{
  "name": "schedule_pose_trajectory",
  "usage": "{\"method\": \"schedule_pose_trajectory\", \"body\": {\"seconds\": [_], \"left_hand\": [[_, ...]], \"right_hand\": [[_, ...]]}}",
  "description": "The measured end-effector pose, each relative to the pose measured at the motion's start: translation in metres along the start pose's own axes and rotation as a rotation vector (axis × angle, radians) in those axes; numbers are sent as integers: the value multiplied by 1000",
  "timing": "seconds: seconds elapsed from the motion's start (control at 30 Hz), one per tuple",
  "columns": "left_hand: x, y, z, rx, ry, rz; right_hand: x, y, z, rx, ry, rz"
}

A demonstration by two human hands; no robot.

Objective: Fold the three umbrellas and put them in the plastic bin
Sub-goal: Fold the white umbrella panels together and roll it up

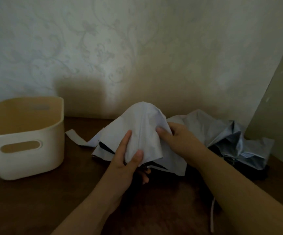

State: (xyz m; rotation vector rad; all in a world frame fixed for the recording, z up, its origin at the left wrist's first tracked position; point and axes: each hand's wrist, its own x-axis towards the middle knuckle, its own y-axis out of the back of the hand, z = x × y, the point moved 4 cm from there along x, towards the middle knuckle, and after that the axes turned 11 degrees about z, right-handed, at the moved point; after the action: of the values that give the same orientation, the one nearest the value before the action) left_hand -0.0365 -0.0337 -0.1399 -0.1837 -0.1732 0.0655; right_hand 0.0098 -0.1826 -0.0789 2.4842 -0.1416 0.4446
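You have the pale lilac-white fabric umbrella [142, 131] collapsed but unfolded in front of you on the dark brown wooden tabletop [40, 197], its canopy draped in a loose tent with black lining showing at the hem. Your left hand [128, 158] grips the lower canopy edge, thumb pressed on top of the cloth and fingers curled underneath; your right hand [174, 134] pinches a fold of the panel near the top. The step looks to be gathering the panels, so work one pleat at a time: smooth each flap flat along its rib, turn them all the same way round the shaft, then wrap them tight with the white fabric closure strap [75, 137] lying to the left of the canopy. The cloth looks thin, slick and crease-prone, so keep tension or the pleats will likely slip. A second, grey-blue crumpled fabric umbrella [235, 138] lies heaped just beside it on the right, against the wall; whether a third lies in that dark heap I cannot tell. The cream rounded plastic bin with oval handle cut-outs [27, 155] stands well to the left, nothing visible inside.
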Motion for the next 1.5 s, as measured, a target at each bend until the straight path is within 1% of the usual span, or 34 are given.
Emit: {"method": "schedule_pose_trajectory", "body": {"seconds": [0.1,0.23,0.4,0.47,0.53,0.6,0.7,0.77,0.8,0.83,0.9,0.93,0.97,1.0,1.07,1.1,1.2,1.23,1.27,1.33,1.4,1.43,1.5], "left_hand": [[-1,1,-1,-33,22,-20],[0,0,-4,-74,56,-83],[-2,-3,-8,-128,151,-148],[-2,-2,-9,-127,157,-142],[-2,-1,-10,-100,113,-123],[-1,2,-9,-83,76,-96],[1,7,-5,-34,14,-53],[2,9,-2,-11,-40,-32],[2,10,0,-19,-56,-21],[2,10,1,-34,-62,-12],[1,12,3,-63,-54,-3],[1,13,4,-77,-46,1],[0,14,5,-95,-40,3],[0,14,6,-113,-37,3],[-1,14,8,-123,-49,-1],[-1,14,9,-117,-56,-4],[1,15,8,-123,-60,5],[2,16,8,-121,-61,12],[2,16,8,-120,-63,16],[1,15,8,-118,-57,24],[0,13,8,-108,-60,27],[0,13,8,-98,-70,25],[0,14,10,-68,-101,21]], "right_hand": [[-7,-8,2,178,-83,-98],[-6,-10,10,177,-92,-91],[-11,-9,12,149,11,-90],[-13,-8,9,138,54,-99],[-13,-6,6,69,92,-100],[-10,5,6,-63,109,-69],[-2,38,11,-255,91,51],[-2,60,13,-360,61,80],[-4,69,13,-322,33,76],[-7,77,13,-156,-25,72],[-10,91,12,272,-179,50],[-12,98,10,426,-208,42],[-11,104,11,495,-191,17],[-11,108,9,504,-164,-4],[-11,109,14,361,-162,-99],[-12,109,19,328,-208,-135],[-18,110,26,404,-374,-174],[-19,111,26,396,-368,-158],[-19,112,24,406,-346,-103],[-18,118,20,452,-258,76],[-16,119,16,451,-205,167],[-14,118,19,460,-227,199],[-14,112,20,487,-355,198]]}}
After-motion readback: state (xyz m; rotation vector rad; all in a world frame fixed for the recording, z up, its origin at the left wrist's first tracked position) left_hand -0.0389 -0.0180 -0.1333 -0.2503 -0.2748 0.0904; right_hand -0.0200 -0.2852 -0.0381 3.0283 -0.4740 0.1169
